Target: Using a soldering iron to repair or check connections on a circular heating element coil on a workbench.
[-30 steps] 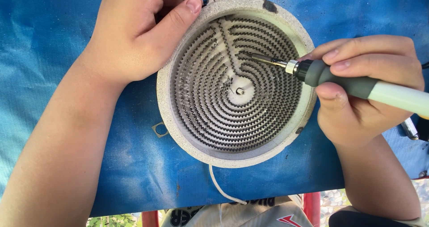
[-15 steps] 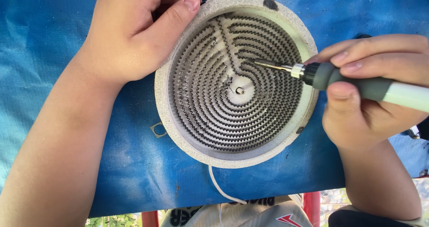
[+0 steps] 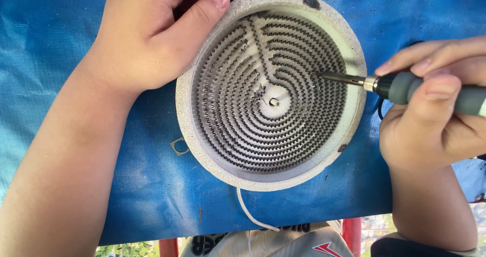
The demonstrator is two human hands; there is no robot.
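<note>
While the left hand [image 3: 152, 39] clamps the upper-left rim of the round grey ceramic heating element with spiral coil [image 3: 271, 87], centre frame on the blue tarpaulin [image 3: 61, 44], the right hand [image 3: 430, 115] grips a grey-handled soldering iron [image 3: 405, 85] at right, tip touching the coil's right side.

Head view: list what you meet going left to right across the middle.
Left hand gripping the rim → round heating element with its spiral coil → metal tip of the soldering iron over the coil → right hand holding the iron's grey handle.
</note>
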